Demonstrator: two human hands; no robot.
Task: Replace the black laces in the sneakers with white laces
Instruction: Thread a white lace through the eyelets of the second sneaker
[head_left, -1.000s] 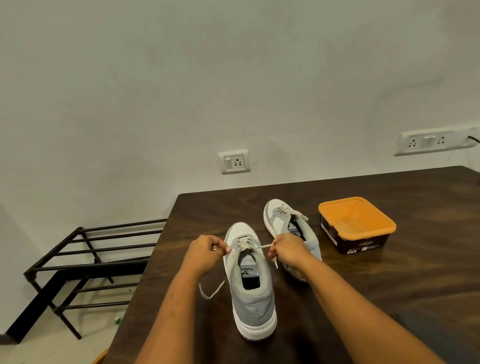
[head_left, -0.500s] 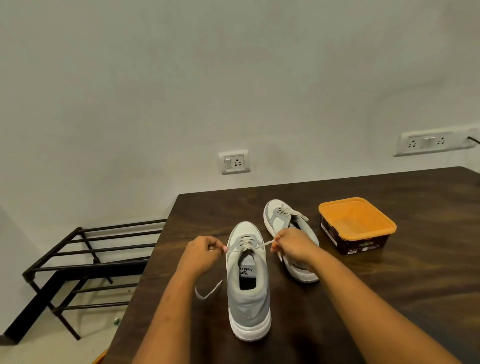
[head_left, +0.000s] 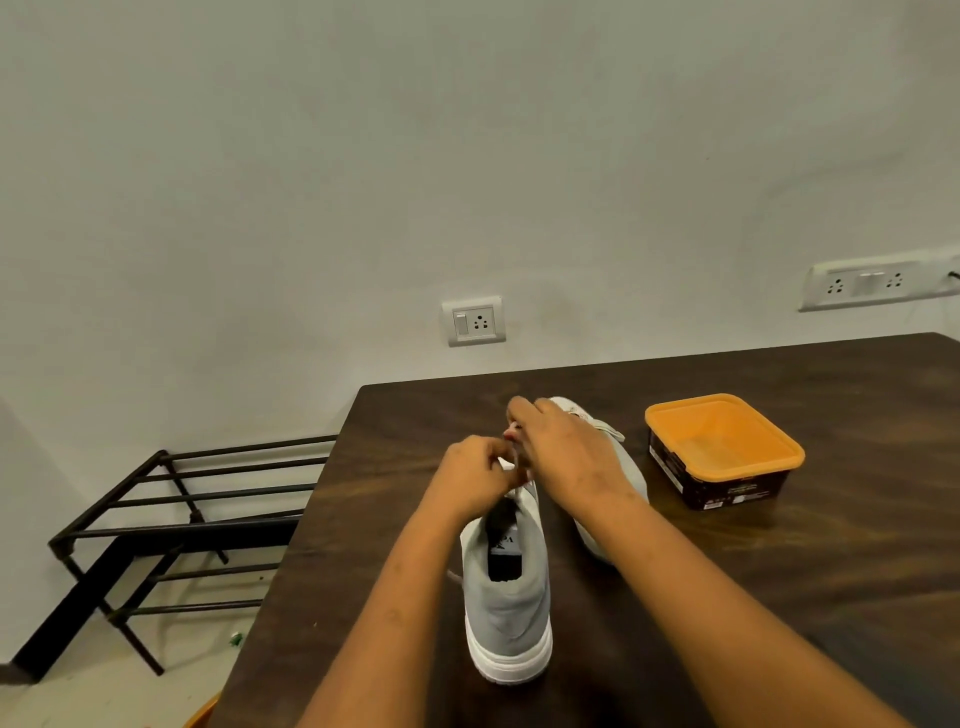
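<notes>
So, dark table (head_left: 779, 597): near sneaker (head_left: 511, 613) sits heel toward the cam, 2nd sneaker (head_left: 635, 475) just right & farther, already white-laced afaict. Left hand (head_left: 475, 475) and right hand (head_left: 566, 452) meet over the near one's tongue, fingers curled, pinching the white lace (head_left: 516, 464). Looks like the tie-off step. Next imo: cross the ends, pull snug, keep tension even.

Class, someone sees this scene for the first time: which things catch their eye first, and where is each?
First, the left hand and right hand meet mid-frame, pinching a white lace over a grey-and-white sneaker that stands heel towards the camera on the dark wooden table. Next comes the bright orange-lidded square dark tub, on the table to the right. A black metal rack stands on the floor at left.
</notes>
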